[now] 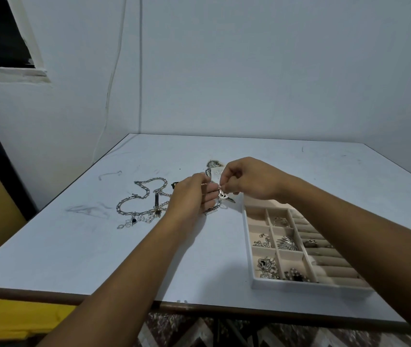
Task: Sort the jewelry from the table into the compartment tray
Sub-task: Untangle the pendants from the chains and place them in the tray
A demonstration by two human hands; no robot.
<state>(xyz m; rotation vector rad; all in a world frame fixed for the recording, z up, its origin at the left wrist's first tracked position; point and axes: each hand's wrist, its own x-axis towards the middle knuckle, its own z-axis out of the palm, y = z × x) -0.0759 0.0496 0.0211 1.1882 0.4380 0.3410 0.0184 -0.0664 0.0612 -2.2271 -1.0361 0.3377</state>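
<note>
Head view: your right hand [247,180] pinches a small silver charm [222,194] at the fingertips, lifted just above the table [74,246], and your left hand [189,196] is curled up against it, gripping the fine chain [215,205] that hangs from the charm, though exactly where the fingers close is hidden. The tray [299,286] sits near, to the right, under your right forearm, with silver pieces already in several compartments. A chunky link necklace [144,196] and a pearl piece [147,218] still lie loose on the table left of your hands.
</note>
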